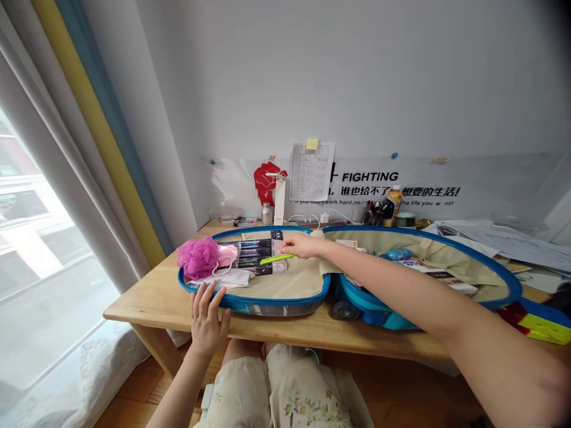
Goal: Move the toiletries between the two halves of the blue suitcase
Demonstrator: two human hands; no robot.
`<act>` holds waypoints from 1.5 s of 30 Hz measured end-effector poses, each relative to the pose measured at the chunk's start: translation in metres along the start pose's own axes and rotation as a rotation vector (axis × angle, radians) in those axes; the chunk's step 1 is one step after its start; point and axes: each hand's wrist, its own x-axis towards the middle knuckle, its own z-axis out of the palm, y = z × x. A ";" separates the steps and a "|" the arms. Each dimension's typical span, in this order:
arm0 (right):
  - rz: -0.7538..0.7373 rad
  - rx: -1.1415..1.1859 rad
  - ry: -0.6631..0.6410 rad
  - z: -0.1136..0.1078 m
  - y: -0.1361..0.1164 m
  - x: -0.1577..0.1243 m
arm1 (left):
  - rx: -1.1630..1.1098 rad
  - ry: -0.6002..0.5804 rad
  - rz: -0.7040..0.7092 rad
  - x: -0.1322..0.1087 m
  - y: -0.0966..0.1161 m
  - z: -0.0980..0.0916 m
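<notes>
An open blue suitcase (267, 303) with a beige lining lies on the wooden desk. My right hand (301, 245) reaches over its left half, closed on a lime-green strip-like item (277, 259). Beneath that item lies a pack of dark toothbrush-like sticks (256, 252). At the left end of the case are a pink mesh puff (197, 258), a pink round item (228, 255) and a white folded cloth or packet (232, 278). My left hand (209, 315) rests with fingers spread on the case's front left rim, holding nothing.
The suitcase's right half (504, 279) holds a blue bottle (397, 254) and packets. Behind stand a silver bottle (266, 214), a white lamp (279, 199) and an orange-labelled bottle (392, 205). Papers (486, 238) and colourful blocks (542, 324) are on the right.
</notes>
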 end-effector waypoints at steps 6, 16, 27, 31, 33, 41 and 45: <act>-0.091 -0.104 0.044 0.039 -0.024 0.044 | 0.004 0.002 0.003 -0.001 -0.001 0.001; -0.218 -0.163 0.099 0.064 -0.033 0.071 | 0.009 -0.018 -0.011 -0.002 -0.001 0.000; -0.071 -0.176 0.142 -0.064 0.033 -0.005 | 0.022 -0.018 -0.039 -0.007 -0.003 0.004; 0.076 -0.279 0.005 -0.091 0.085 -0.058 | 0.001 -0.013 -0.055 -0.006 -0.002 0.004; 0.142 -0.321 -0.058 -0.090 0.110 -0.082 | -0.006 -0.005 -0.048 -0.005 -0.001 0.003; 0.253 -0.374 -0.133 -0.062 0.160 -0.132 | -0.001 0.019 0.001 0.001 0.001 0.001; 0.279 -0.390 -0.073 -0.057 0.165 -0.136 | 0.000 0.013 -0.004 0.002 0.001 0.000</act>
